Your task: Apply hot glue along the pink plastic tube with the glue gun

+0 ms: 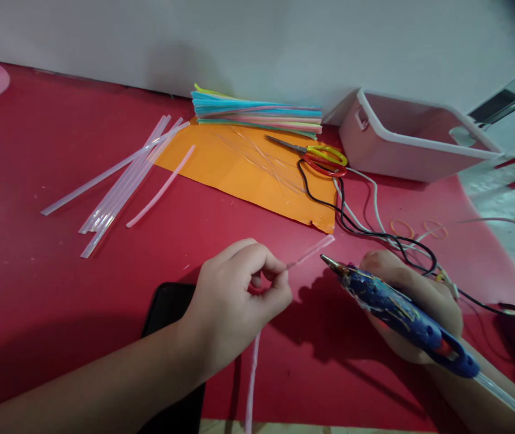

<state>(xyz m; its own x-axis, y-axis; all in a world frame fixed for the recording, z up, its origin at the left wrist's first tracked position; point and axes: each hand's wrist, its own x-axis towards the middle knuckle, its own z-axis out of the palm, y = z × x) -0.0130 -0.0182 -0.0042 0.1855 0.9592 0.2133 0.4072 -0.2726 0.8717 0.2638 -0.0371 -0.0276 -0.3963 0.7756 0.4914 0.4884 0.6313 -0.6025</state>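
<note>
Between thumb and forefinger, my left hand (239, 289) pinches a pink pipe cleaner (312, 252); one end points up to the right and a pink length hangs below the hand. My right hand (415, 295) is wrapped round a blue glue gun (397, 316), smeared with dried glue. Its metal nozzle points left, close to the pipe cleaner's free end but apart from it. A clear glue stick sticks out of the gun's rear. Another pink pipe cleaner (162, 187) lies on the red table beyond my left hand.
Clear glue sticks (122, 181) lie at the left. An orange sheet (234, 175) bears thin clear strands, scissors (325, 158) and a pipe cleaner bundle (257, 111). A pink bin (388, 144) stands at the back right. Cables (366, 229) run near my right hand. A black phone-like object (167, 307) lies under my left arm.
</note>
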